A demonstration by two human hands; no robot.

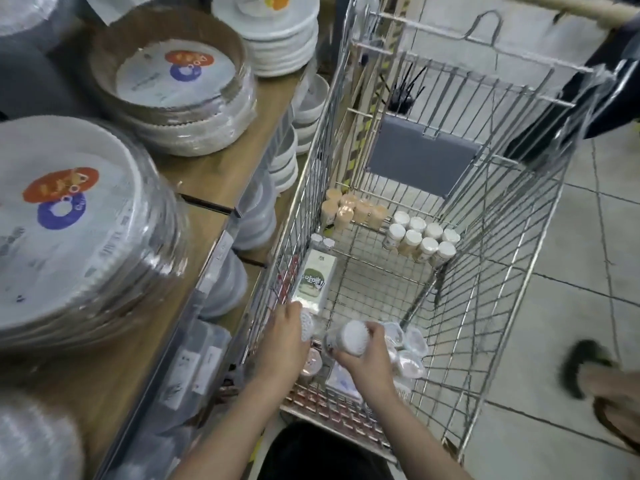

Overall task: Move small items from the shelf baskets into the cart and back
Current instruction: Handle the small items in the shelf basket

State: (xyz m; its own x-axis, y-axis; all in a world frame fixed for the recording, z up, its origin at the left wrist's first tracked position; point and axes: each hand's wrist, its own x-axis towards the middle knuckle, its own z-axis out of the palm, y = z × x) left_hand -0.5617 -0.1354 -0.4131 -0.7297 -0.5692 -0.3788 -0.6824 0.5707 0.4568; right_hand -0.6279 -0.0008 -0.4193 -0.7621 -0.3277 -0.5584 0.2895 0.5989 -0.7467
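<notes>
Two hands reach into the wire cart: the left hand and right hand each have fingers curled round a white-capped bottle. Many small items already lie inside; returning them to the shelf baskets seems still ahead.

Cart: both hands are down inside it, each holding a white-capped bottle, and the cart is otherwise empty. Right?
Not empty. The head view shows both hands in the cart, the left hand and right hand each holding a white-capped bottle, but the cart also holds a cluster of white-capped jars, beige cups and a green-and-white box.
</notes>
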